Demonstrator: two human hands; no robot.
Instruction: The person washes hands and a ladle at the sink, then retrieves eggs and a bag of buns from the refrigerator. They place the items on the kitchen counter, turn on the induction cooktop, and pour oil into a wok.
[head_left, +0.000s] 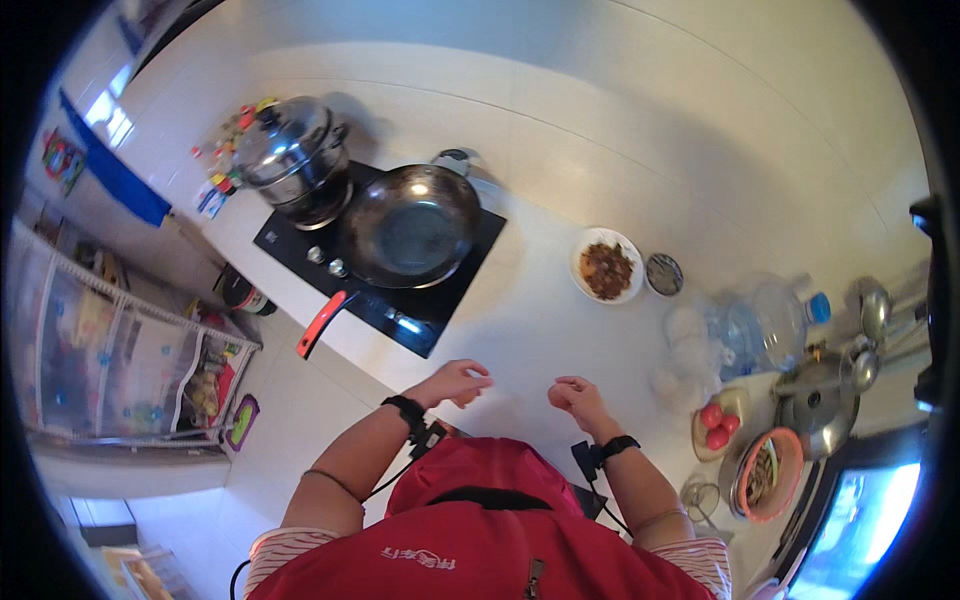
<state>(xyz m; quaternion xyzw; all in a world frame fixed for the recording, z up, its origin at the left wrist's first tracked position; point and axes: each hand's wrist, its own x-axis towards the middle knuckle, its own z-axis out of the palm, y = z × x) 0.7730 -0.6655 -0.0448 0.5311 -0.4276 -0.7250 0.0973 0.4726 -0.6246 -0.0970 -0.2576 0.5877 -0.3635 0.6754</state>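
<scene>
Over the near edge of the white counter, my left hand is held with its fingers apart and nothing visible in it. My right hand is level with it, a short way to the right, fingers curled inward; whether it holds something small cannot be told. Beyond my left hand, a dark wok with a red-orange handle sits on a black cooktop. A lidded steel steamer pot stands at its left. A white plate of brown chopped food lies beside a small dark bowl.
At the right are clear plastic bags, a large plastic water bottle, a dish of red tomatoes, a pot lid and an orange basket. Seasoning bottles stand behind the steamer. A covered rack is at the left.
</scene>
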